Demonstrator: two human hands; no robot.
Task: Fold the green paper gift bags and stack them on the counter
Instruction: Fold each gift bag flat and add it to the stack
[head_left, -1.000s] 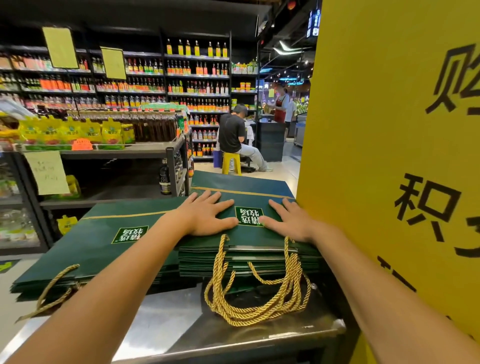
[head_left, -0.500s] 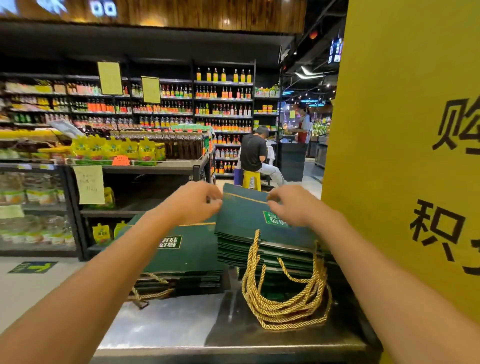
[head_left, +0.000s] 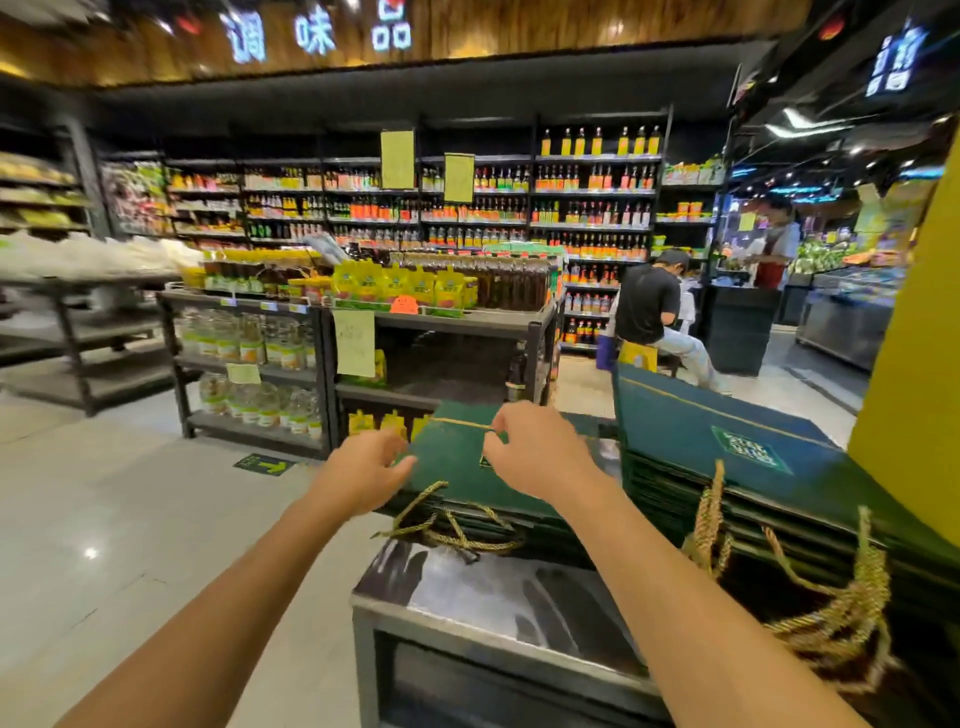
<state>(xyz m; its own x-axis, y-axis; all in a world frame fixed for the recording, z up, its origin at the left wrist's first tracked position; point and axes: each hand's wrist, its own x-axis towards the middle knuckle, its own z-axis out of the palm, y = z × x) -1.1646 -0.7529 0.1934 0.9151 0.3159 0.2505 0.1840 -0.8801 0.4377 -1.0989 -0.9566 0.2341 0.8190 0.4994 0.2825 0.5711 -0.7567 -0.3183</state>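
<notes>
Head view looks down both forearms to a steel bench (head_left: 498, 587) that carries two piles of flattened green paper gift bags.

The left pile (head_left: 452, 467) lies flat at the bench's far left corner. Its gold rope handles (head_left: 452, 535) spill over the near edge toward the person, so the bags' mouths face the person and their bases point away into the shop. A thin gold line crosses the top bag near its far edge. Hands cover much of this pile, and its long axis is hard to make out.

The left hand (head_left: 363, 470) is at the top bag's left edge, with loosely curled fingers. The right hand (head_left: 540, 452) is over the same bag, its curled fingers near the gold line. Motion blur hides whether either hand actually grips the paper.

The right pile (head_left: 701, 431) is taller and sits just beside the left one, against a yellow panel (head_left: 914, 364). Its long axis runs from near right to far left. Its printed label reads away from the person, and its rope handles (head_left: 841, 618) hang off the near end.

Beyond the bench stand store shelves (head_left: 441, 322) of bottles, and a seated person (head_left: 649, 306) on a yellow stool (head_left: 636, 356).
</notes>
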